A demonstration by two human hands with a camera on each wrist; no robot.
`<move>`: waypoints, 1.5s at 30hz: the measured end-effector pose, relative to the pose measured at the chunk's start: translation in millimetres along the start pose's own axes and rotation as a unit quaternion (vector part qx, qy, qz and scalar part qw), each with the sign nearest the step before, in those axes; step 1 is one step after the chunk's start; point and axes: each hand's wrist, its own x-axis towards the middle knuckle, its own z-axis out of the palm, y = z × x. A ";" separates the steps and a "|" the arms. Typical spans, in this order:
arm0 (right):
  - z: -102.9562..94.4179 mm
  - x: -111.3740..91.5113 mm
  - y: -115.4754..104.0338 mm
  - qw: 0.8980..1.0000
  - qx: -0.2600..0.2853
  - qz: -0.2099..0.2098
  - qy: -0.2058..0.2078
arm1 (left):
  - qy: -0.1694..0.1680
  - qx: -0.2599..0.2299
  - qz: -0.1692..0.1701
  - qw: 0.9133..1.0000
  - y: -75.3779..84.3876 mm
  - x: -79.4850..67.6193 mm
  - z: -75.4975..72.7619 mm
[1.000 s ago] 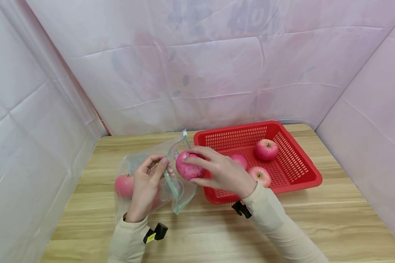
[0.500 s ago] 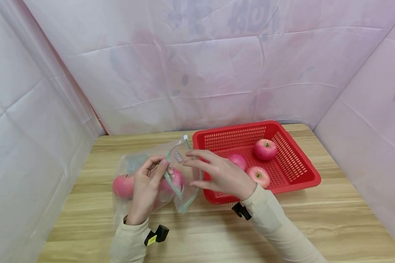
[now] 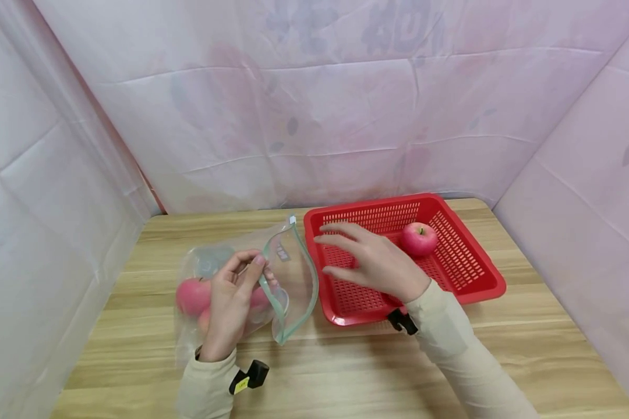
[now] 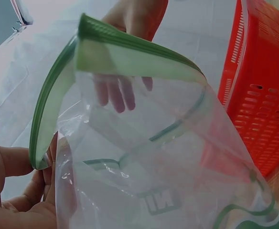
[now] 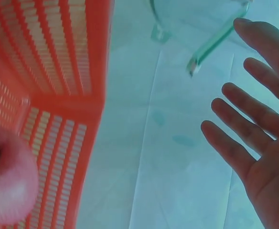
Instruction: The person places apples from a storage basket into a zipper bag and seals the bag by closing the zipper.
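My left hand point(image 3: 233, 302) pinches the green-edged mouth of a clear zip bag point(image 3: 299, 273) between thumb and fingers. The bag lies on its side with its mouth gaping toward the right; in the left wrist view its green zip strip point(image 4: 139, 46) arches up from the thumb. Several apples lie inside, one red apple point(image 3: 193, 295) at the far left end. Over the left part of the red basket point(image 3: 340, 319) hovers my right hand point(image 3: 374, 259), fingers spread and holding nothing. A red apple point(image 3: 419, 239) sits in the basket's far right; my right hand hides other apples there.
The basket stands on a wooden table point(image 3: 314, 378), close to the bag's right side. Pale printed cloth point(image 3: 314, 116) hangs as walls behind and at both sides. A black wrist strap point(image 3: 401, 321) is on each sleeve.
My right hand has let go of an apple inside the bag, then moved right, out of the bag's mouth and over the basket. My left hand keeps its pinch on the bag's edge.
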 end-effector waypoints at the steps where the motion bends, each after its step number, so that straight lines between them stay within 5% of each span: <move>1: -2.0 -0.1 3.3 1.000 -0.003 0.010 -0.005 | 0.000 0.000 0.000 1.000 0.0 -0.3 0.1; 8: -11.8 2.1 26.2 0.995 -0.012 0.073 -0.071 | 0.008 0.001 -0.008 1.000 -1.7 -1.6 -0.2; 16: -0.3 -3.8 51.7 0.983 -0.001 0.126 -0.130 | 0.013 0.000 -0.018 1.000 -3.4 -3.5 -0.5; 45: 23.1 -20.5 88.8 0.937 0.031 0.220 -0.270 | 0.009 -0.011 -0.012 1.000 -5.0 -6.6 4.1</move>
